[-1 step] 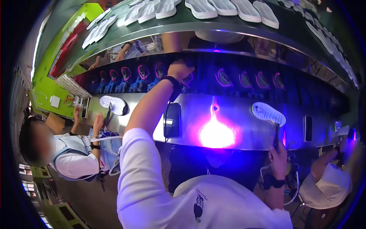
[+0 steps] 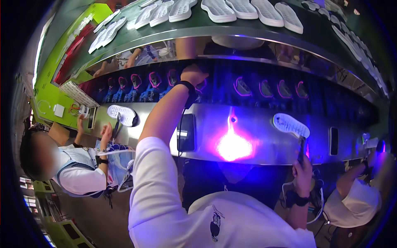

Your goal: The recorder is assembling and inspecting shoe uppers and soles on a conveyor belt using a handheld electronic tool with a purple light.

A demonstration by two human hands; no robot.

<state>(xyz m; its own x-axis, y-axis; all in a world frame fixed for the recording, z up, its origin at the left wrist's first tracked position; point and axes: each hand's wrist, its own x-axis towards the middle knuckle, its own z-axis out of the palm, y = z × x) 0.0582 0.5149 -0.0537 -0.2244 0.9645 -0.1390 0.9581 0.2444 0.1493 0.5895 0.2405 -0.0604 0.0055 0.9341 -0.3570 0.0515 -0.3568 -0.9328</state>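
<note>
My left arm stretches across the steel table to the dark recessed channel behind it. There my left hand (image 2: 193,75) is at a shoe upper (image 2: 201,85) with a pink outline, partly hidden behind the hand; its fingers are hidden too. On the right, my right hand (image 2: 303,175) is closed around a dark, slim tool (image 2: 302,148) whose exact kind I cannot make out. The tool's far end meets the near end of a white shoe sole (image 2: 290,124), which is tilted above or against the table.
Several dark shoe uppers (image 2: 242,86) line the channel. White soles (image 2: 218,10) lie on the green shelf above. Glaring pink-white light (image 2: 235,145) falls on the table between two phones (image 2: 187,132) (image 2: 333,140). Co-workers sit at left (image 2: 82,175) and right (image 2: 357,198).
The whole view has shifted very slightly. Both hands stay at the same places, and the sole remains at the tool's end.
</note>
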